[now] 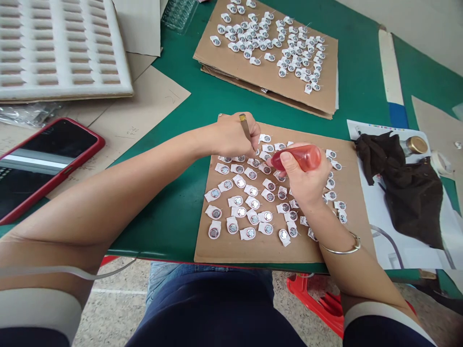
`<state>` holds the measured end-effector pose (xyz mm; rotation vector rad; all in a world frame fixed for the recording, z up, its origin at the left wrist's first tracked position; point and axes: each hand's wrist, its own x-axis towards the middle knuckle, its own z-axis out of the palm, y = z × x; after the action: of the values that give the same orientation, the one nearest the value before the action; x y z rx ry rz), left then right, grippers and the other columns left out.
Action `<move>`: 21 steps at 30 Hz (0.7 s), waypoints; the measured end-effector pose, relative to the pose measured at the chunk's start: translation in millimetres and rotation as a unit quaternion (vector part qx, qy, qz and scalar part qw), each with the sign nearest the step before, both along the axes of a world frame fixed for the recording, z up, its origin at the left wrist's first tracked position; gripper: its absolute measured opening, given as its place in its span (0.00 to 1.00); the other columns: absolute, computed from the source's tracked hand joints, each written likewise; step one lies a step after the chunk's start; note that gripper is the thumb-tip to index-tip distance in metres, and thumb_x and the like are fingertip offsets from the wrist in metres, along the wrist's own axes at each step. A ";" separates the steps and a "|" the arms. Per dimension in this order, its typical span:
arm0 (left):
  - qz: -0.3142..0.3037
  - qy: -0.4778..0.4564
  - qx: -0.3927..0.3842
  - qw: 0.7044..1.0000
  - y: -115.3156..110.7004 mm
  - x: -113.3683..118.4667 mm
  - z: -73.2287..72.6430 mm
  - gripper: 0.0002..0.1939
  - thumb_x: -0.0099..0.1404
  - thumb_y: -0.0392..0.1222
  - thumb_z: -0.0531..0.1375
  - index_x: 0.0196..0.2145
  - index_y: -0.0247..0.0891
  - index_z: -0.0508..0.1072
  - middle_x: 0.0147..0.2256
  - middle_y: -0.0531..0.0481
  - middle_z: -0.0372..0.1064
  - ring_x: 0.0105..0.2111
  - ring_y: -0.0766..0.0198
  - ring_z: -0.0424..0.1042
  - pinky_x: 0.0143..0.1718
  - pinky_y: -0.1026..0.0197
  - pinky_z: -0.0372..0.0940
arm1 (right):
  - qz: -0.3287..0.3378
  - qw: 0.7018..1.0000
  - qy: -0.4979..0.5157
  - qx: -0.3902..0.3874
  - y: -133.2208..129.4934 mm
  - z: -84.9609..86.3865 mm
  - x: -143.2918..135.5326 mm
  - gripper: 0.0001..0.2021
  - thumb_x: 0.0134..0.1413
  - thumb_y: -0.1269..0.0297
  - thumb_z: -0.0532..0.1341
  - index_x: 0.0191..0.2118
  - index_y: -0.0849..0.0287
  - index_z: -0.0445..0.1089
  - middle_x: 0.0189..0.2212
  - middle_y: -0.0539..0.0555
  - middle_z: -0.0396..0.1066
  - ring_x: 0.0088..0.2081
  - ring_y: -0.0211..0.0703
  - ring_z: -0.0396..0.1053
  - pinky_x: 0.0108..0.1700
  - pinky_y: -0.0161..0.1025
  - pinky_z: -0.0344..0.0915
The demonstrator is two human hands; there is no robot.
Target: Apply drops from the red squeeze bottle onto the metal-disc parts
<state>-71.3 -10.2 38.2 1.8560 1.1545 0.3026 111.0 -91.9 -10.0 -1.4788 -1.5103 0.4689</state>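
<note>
My left hand (233,132) is closed around slim brownish tweezers (245,126), whose yellowish butt end points up; their tips are hidden by my fingers. In my right hand (307,180) is a small squeeze bottle of red liquid (302,158), tilted with its narrow end toward my left hand. Both hands are over a cardboard sheet (358,193) covered with several small round silver parts on white tabs (214,213). Where the bottle's tip meets these parts, I cannot make out any contact.
Another cardboard stack (224,58) with similar parts lies at the back. A red-cased phone (54,159) and a white foam tray (65,48) are on the left. To the right are a dark cloth (412,202), a gold-capped jar (415,144) and a tape roll (442,163).
</note>
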 end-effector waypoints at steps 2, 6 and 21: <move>-0.007 0.021 0.004 1.000 -0.3 0.4 1.7 0.08 0.42 0.27 0.65 0.16 0.32 0.69 0.18 0.52 0.63 0.34 0.53 0.72 0.35 0.61 0.61 | 0.003 1.000 0.002 0.000 -0.4 0.2 -0.2 0.12 0.46 0.54 0.64 0.35 0.55 0.69 0.33 0.54 0.72 0.37 0.47 0.73 0.40 0.49 0.73; -0.030 0.043 0.019 0.998 -0.1 -0.4 3.6 0.05 0.44 0.30 0.65 0.18 0.32 0.70 0.19 0.51 0.65 0.31 0.57 0.72 0.32 0.62 0.60 | 0.001 1.000 0.027 -0.002 -0.6 -1.1 -0.3 0.13 0.45 0.54 0.65 0.35 0.55 0.68 0.31 0.53 0.71 0.35 0.46 0.73 0.30 0.44 0.72; 0.138 -0.116 0.072 0.981 3.1 -34.9 4.3 0.08 0.48 0.34 0.68 0.21 0.31 0.71 0.19 0.51 0.63 0.24 0.61 0.70 0.27 0.61 0.61 | 0.001 0.933 0.348 0.094 12.7 27.2 22.5 0.11 0.52 0.52 0.56 0.33 0.54 0.61 0.18 0.47 0.65 0.21 0.43 0.70 0.16 0.36 0.54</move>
<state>-106.2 -7.1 42.5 1.7260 1.2524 0.7561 133.5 -79.2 17.2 -1.0028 -0.9549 0.7344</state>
